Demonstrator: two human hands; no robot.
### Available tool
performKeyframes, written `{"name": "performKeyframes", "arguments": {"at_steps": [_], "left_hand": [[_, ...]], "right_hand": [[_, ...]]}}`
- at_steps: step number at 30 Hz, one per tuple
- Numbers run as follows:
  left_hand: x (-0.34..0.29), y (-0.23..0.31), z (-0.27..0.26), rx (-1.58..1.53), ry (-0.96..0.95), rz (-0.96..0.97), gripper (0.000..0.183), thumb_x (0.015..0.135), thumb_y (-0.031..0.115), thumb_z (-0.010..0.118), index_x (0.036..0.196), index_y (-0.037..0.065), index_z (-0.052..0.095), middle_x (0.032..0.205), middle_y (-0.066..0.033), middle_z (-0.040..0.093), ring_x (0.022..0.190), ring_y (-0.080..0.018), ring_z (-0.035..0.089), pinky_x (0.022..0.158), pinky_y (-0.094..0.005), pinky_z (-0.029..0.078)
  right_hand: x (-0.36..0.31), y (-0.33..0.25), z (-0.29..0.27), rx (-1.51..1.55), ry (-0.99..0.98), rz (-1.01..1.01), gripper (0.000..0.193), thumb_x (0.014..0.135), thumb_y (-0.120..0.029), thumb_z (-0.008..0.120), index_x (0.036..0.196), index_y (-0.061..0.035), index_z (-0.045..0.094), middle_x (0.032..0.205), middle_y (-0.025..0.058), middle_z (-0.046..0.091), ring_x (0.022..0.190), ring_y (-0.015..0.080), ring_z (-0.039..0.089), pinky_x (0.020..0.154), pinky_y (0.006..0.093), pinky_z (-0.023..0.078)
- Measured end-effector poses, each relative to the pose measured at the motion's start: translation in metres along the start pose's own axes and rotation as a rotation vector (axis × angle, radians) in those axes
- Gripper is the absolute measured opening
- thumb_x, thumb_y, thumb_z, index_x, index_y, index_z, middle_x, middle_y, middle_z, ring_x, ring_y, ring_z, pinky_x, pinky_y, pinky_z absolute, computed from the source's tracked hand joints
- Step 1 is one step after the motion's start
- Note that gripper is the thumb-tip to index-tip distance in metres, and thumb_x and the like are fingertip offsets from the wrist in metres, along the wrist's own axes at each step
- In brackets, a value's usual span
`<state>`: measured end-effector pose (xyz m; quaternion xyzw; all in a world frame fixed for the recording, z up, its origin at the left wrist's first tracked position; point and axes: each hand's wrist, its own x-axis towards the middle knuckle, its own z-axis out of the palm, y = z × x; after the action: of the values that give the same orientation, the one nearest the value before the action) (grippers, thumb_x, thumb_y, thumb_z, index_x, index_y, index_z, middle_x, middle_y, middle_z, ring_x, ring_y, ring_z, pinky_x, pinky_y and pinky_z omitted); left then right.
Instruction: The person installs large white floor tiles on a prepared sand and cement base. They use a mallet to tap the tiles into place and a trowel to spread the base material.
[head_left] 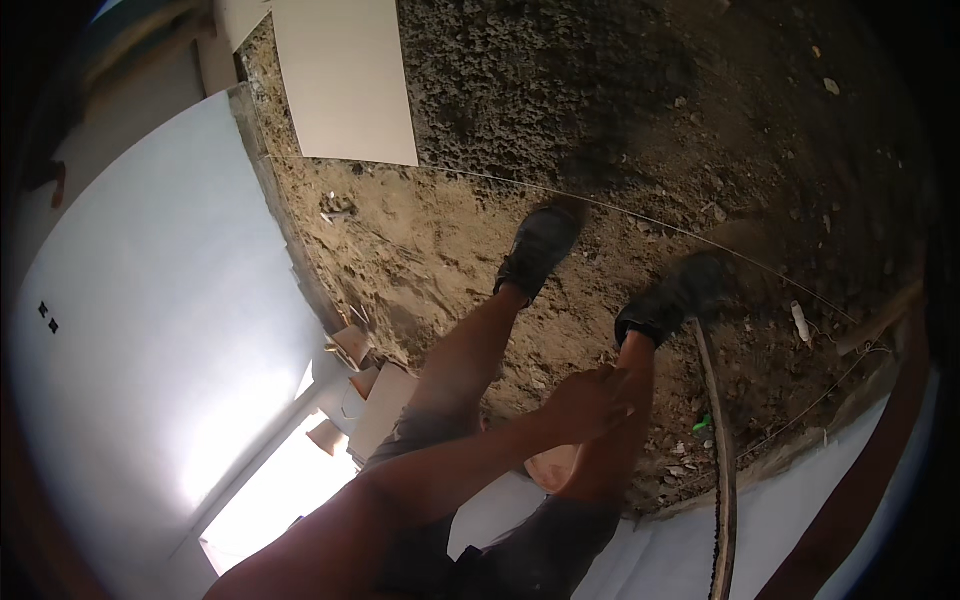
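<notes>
My left hand [588, 405] is in front of my right shin, its fingers loosely bent and a little apart, with nothing seen in it. My right forearm [860, 490] runs up along the right edge, and the hand at its end is lost in the dark rim beside a brown strip like a piece of wood [880, 320]. A long narrow bar [716, 430] stretches from beside my right shoe [680, 295] to the lower edge. My left shoe [540, 250] stands on the bare sandy ground [420, 240].
A large pale tile [345, 80] lies at the upper left beside dark, lumpy mortar [520, 90]. A thin string [640, 217] crosses the ground past its edge. A small white roll [801, 322] lies right of my shoe. Tile pieces [352, 345] are near the pale wall [150, 290].
</notes>
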<state>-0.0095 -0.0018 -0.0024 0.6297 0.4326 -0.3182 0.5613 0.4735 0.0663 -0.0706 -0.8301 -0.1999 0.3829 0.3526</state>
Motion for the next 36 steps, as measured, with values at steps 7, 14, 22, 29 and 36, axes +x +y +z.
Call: {"name": "performKeyframes", "arguments": {"at_steps": [7, 14, 22, 29, 36], "left_hand": [[-0.014, -0.008, -0.003, -0.303, 0.015, -0.044, 0.059, 0.093, 0.042, 0.058, 0.134, 0.000, 0.048, 0.115, -0.0232, 0.058, 0.101, -0.0378, 0.064, 0.087, -0.0452, 0.053], [-0.016, -0.074, 0.021, -1.277, 0.064, -0.151, 0.050, 0.096, 0.043, 0.057, 0.121, 0.000, 0.055, 0.110, -0.0138, 0.062, 0.099, -0.0246, 0.064, 0.087, -0.0399, 0.051], [-0.047, -0.131, 0.012, -1.701, 0.038, -0.291, 0.060, 0.098, 0.051, 0.051, 0.122, -0.004, 0.054, 0.115, -0.0154, 0.061, 0.104, -0.0199, 0.059, 0.091, -0.0355, 0.046], [-0.062, -0.176, -0.011, -1.971, 0.107, -0.367, 0.076, 0.098, 0.057, 0.046, 0.139, -0.007, 0.042, 0.125, -0.0212, 0.058, 0.118, -0.0276, 0.055, 0.104, -0.0393, 0.043], [-0.078, -0.199, -0.026, -2.130, 0.030, -0.171, 0.074, 0.097, 0.060, 0.047, 0.132, -0.005, 0.050, 0.118, -0.0178, 0.060, 0.113, -0.0239, 0.057, 0.100, -0.0372, 0.045]], "right_hand": [[-0.090, -0.008, 0.133, 0.570, -0.325, 0.561, 0.026, 0.088, -0.017, 0.070, 0.112, -0.0122, 0.060, 0.083, -0.0017, 0.054, 0.064, 0.0108, 0.051, 0.064, 0.0359, 0.044], [-0.267, -0.020, 0.248, 0.249, -0.644, 0.847, 0.020, 0.088, -0.015, 0.067, 0.103, -0.0064, 0.057, 0.078, 0.0029, 0.053, 0.057, 0.0145, 0.054, 0.054, 0.0324, 0.048], [-0.376, 0.020, 0.294, -0.748, -1.096, -0.238, 0.044, 0.090, -0.024, 0.062, 0.121, 0.0036, 0.049, 0.097, 0.0233, 0.065, 0.093, 0.0403, 0.066, 0.080, 0.0459, 0.053], [-0.331, -0.056, 0.443, -1.095, -1.316, -0.373, 0.043, 0.096, -0.034, 0.058, 0.122, 0.0003, 0.051, 0.092, 0.0208, 0.069, 0.085, 0.0363, 0.070, 0.071, 0.0473, 0.055], [-0.268, -0.123, 0.612, -1.399, -1.324, -0.582, 0.035, 0.100, -0.034, 0.054, 0.118, -0.0047, 0.053, 0.087, 0.0138, 0.069, 0.069, 0.0230, 0.068, 0.059, 0.0366, 0.056]]}}
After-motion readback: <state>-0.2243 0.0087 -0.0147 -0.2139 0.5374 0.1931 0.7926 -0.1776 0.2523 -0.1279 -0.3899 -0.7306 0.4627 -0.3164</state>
